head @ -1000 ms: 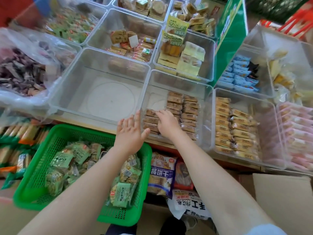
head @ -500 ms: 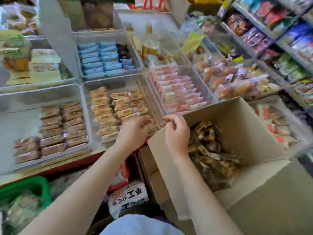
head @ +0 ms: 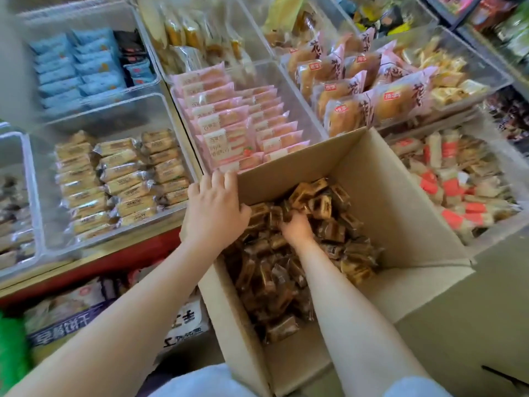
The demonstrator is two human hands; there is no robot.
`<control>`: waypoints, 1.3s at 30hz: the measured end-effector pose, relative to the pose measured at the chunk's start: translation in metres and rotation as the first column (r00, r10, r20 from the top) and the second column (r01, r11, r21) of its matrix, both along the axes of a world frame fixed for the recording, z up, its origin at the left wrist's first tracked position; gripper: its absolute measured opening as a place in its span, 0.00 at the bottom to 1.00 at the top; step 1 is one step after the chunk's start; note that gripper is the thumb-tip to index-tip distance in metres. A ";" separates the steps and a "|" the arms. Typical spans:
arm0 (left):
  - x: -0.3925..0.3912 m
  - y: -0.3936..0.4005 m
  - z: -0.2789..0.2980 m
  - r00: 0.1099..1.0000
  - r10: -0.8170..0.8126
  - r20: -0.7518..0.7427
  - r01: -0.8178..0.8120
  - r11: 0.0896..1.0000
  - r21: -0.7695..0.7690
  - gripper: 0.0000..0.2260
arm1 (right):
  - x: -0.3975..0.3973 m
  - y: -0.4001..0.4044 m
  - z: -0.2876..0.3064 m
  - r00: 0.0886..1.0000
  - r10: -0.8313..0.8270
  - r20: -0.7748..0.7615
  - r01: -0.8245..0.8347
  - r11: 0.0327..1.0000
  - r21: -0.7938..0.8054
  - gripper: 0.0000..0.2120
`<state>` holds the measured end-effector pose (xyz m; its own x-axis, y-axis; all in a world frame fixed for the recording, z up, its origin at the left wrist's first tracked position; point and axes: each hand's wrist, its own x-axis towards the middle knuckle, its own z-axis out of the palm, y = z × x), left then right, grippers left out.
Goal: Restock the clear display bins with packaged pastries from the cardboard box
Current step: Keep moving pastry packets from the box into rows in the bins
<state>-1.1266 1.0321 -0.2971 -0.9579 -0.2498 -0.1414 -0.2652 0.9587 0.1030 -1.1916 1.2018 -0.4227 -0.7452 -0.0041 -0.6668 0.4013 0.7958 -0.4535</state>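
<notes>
An open cardboard box [head: 389,196] stands in front of the shelf, half full of small brown packaged pastries [head: 329,224]. My left hand [head: 214,207] holds the box's far left corner, fingers over the rim and thumb inside. My right hand [head: 296,227] is down in the box, its fingers curled into the pile around some packets. At the far left edge a clear display bin [head: 28,167] holds similar dark packets. A second clear bin [head: 114,116] beside it holds rows of tan packets.
Behind the box are clear bins of pink packets [head: 229,124], wrapped buns [head: 357,90] and blue packets [head: 74,61]; red-and-white packets [head: 458,181] lie to the right. Below the red shelf edge [head: 114,259] are printed bags [head: 86,310] and a green basket [head: 11,353].
The view has swung right from the left bins to the box. My left hand has taken hold of the box corner, and my right hand has gone down into the packets.
</notes>
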 end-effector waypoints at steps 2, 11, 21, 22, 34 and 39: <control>0.002 -0.002 -0.001 1.000 -0.002 -0.025 0.003 0.999 0.042 0.28 | -0.001 -0.008 -0.016 0.989 0.150 0.010 -0.149 0.975 0.166 0.29; 0.004 -0.004 -0.001 1.000 0.010 -0.021 -0.009 0.998 0.065 0.29 | -0.007 -0.026 -0.039 0.952 0.305 0.028 -0.290 0.868 0.402 0.37; 0.002 -0.004 -0.001 0.997 0.036 -0.061 -0.031 0.996 0.086 0.28 | -0.021 -0.022 -0.027 0.853 0.495 0.167 -0.516 0.750 0.414 0.44; 0.002 -0.004 -0.002 0.997 0.038 -0.066 -0.032 0.995 0.090 0.28 | -0.019 -0.020 -0.022 0.867 0.473 0.154 -0.494 0.782 0.380 0.45; 0.044 -0.015 0.039 0.962 -0.012 -0.273 0.209 0.677 0.705 0.34 | 0.032 -0.031 0.184 0.994 0.043 -0.096 -0.095 0.765 -0.637 0.42; 0.090 -0.072 0.070 0.893 0.443 -0.083 0.003 0.178 0.984 0.17 | 0.076 -0.116 0.212 0.989 0.088 -0.123 -0.143 0.802 -0.580 0.45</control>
<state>-1.0369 0.9602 -0.2275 -0.9197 -0.3443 -0.1886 -0.1875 -0.0369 0.9816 -1.1158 1.0860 -0.2104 -0.7678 -0.4626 -0.4433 0.2614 0.4056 -0.8759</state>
